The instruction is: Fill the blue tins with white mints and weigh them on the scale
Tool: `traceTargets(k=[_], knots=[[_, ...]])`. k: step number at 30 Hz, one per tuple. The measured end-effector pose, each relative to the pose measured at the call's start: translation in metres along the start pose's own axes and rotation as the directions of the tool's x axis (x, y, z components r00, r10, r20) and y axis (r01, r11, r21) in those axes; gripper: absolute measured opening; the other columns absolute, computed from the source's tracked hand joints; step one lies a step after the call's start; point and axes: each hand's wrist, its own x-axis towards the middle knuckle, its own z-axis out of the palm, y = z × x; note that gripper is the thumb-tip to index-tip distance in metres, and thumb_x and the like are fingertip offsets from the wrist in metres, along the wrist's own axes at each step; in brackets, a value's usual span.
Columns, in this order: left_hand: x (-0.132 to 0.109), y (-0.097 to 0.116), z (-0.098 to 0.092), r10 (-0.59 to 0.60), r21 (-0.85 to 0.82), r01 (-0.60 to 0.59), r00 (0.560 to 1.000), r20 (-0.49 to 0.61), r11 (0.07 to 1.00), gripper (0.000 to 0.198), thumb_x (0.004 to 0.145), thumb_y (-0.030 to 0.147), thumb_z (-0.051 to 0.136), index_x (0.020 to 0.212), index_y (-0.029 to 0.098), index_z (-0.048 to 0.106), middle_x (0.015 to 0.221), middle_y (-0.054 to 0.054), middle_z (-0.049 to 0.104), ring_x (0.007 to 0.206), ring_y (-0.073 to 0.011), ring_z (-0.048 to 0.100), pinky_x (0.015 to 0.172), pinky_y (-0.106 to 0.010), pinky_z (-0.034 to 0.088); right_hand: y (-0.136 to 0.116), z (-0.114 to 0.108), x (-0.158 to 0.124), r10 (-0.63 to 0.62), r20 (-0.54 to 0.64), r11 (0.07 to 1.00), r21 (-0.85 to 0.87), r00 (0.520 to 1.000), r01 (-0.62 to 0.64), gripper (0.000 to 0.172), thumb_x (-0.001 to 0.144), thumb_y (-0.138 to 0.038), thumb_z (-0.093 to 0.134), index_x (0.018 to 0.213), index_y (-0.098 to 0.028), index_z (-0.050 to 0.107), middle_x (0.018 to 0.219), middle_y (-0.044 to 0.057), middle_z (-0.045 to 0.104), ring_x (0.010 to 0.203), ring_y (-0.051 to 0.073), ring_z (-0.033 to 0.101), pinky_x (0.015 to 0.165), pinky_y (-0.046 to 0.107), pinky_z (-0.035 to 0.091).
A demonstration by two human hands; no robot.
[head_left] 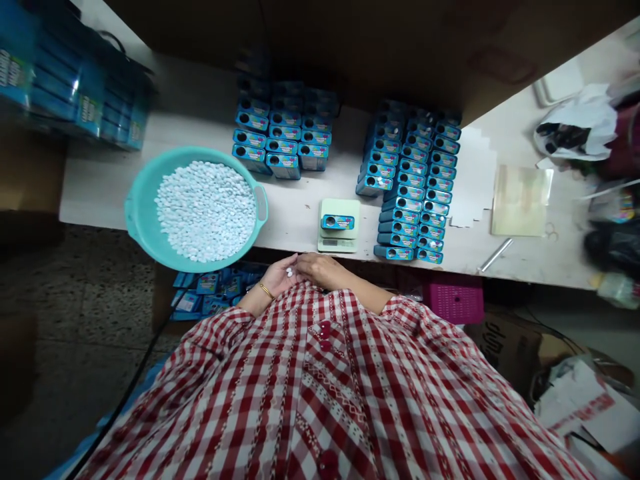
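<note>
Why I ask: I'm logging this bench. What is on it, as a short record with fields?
left hand: palm up, few white tablets on it
right hand: beside it, fingertips at that palm
basin: turquoise, heaped with more tablets, on table
scale: one blue box on it
box stacks: two groups, behind and right of scale

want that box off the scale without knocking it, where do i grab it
Pinch the box by its two long edges, straight down from above: it lies flat and alone on the scale, both edges clear. Use the right hand; the left hand cups tablets.
</note>
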Motion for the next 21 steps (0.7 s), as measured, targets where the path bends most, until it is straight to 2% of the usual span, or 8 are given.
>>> traceTargets(k=[3, 5, 7, 10, 12, 14, 16, 21], knots=[[0.002, 0.0, -0.001, -0.004, -0.002, 0.004, 1.0, -0.006, 1.0, 0.031, 0.092, 0.017, 0.036, 0.09, 0.007, 0.065, 0.07, -0.01, 0.069, 0.07, -0.016, 0.068, 0.08, -0.03, 0.053, 0.008, -0.014, -0.01, 0.06, -0.21, 0.997, 0.05, 0.976, -0.051, 0.018, 0.09, -0.018, 0.047, 0.096, -0.015, 0.064, 0.095, 0.009, 0.065, 0.091, 0.016, 0.058, 0.082, 0.03, 0.047], [0.003, 0.001, -0.001, -0.013, 0.01, 0.013, 1.0, 0.0, 1.0, 0.031, 0.092, 0.018, 0.037, 0.091, 0.005, 0.065, 0.08, -0.014, 0.071, 0.079, -0.0175, 0.068, 0.081, -0.029, 0.052, 0.013, -0.026, -0.017, 0.152, -0.398, 0.987, 0.11, 0.905, -0.117, 0.019, 0.09, -0.018, 0.047, 0.095, -0.016, 0.065, 0.094, 0.009, 0.066, 0.091, 0.016, 0.059, 0.084, 0.03, 0.047], [0.005, 0.002, 0.002, -0.023, 0.018, 0.022, 0.999, 0.022, 1.0, 0.033, 0.092, 0.02, 0.037, 0.092, 0.004, 0.066, 0.087, -0.016, 0.071, 0.084, -0.019, 0.068, 0.081, -0.03, 0.052, 0.016, -0.036, -0.02, 0.22, -0.492, 0.973, 0.177, 0.842, -0.15, 0.019, 0.09, -0.021, 0.048, 0.096, -0.017, 0.065, 0.093, 0.008, 0.066, 0.091, 0.016, 0.06, 0.083, 0.03, 0.048], [0.009, 0.003, 0.011, -0.017, -0.011, 0.018, 0.997, 0.075, 1.0, 0.035, 0.092, 0.024, 0.037, 0.089, 0.006, 0.067, 0.079, -0.014, 0.069, 0.074, -0.0172, 0.067, 0.07, -0.027, 0.053, 0.018, -0.044, -0.021, 0.196, -0.416, 0.975, 0.175, 0.888, -0.133, 0.021, 0.088, -0.027, 0.053, 0.104, -0.02, 0.065, 0.1, 0.007, 0.066, 0.094, 0.016, 0.06, 0.085, 0.031, 0.048], [0.01, 0.005, 0.016, -0.005, -0.017, 0.007, 0.995, 0.098, 1.0, 0.032, 0.091, 0.023, 0.041, 0.086, 0.007, 0.067, 0.073, -0.012, 0.067, 0.065, -0.0144, 0.064, 0.056, -0.022, 0.049, 0.022, -0.048, -0.023, 0.197, -0.364, 0.98, 0.05, 0.91, -0.192, 0.031, 0.084, -0.03, 0.06, 0.114, -0.021, 0.061, 0.113, 0.009, 0.063, 0.105, 0.02, 0.056, 0.093, 0.037, 0.044], [0.01, 0.007, 0.018, 0.017, -0.006, -0.017, 0.995, 0.093, 1.0, 0.024, 0.088, 0.016, 0.046, 0.082, 0.006, 0.067, 0.07, -0.011, 0.065, 0.058, -0.011, 0.059, 0.047, -0.017, 0.042, 0.033, -0.054, -0.026, 0.286, -0.368, 0.928, -0.125, 0.885, -0.352, 0.045, 0.081, -0.03, 0.064, 0.123, -0.02, 0.055, 0.124, 0.012, 0.057, 0.113, 0.026, 0.049, 0.098, 0.044, 0.039], [0.007, 0.011, 0.017, 0.06, -0.007, -0.06, 0.996, 0.067, 0.998, 0.019, 0.084, 0.009, 0.049, 0.078, 0.006, 0.067, 0.067, -0.01, 0.063, 0.054, -0.008, 0.054, 0.042, -0.015, 0.036, 0.048, -0.063, -0.03, 0.388, -0.351, 0.837, -0.252, 0.852, -0.485, 0.045, 0.082, -0.026, 0.061, 0.125, -0.016, 0.053, 0.123, 0.015, 0.056, 0.111, 0.029, 0.048, 0.095, 0.047, 0.039], [-0.003, 0.022, 0.008, 0.169, -0.067, -0.169, 0.986, -0.009, 0.983, 0.017, 0.081, 0.005, 0.05, 0.075, 0.006, 0.066, 0.065, -0.008, 0.059, 0.051, -0.0049, 0.047, 0.04, -0.012, 0.033, 0.084, -0.09, -0.002, 0.388, -0.325, 0.799, -0.348, 0.863, -0.49, 0.037, 0.087, -0.021, 0.048, 0.123, -0.011, 0.054, 0.115, 0.015, 0.058, 0.1, 0.027, 0.047, 0.089, 0.039, 0.042]])
